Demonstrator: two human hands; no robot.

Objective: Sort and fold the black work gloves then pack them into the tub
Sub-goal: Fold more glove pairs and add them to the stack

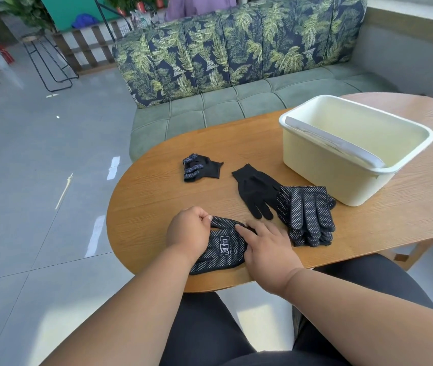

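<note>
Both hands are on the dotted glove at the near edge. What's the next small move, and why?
Probably fold it over: the left hand pinches one end of the dotted glove while the right hand presses it flat. A folded glove already lies farther back, and the tub holds no gloves yet.

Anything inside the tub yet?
No gloves show in the tub. Only its grey handle lies folded across the near side, over a bare pale floor. The strip of floor under the handle and behind the near wall is hidden.
</note>
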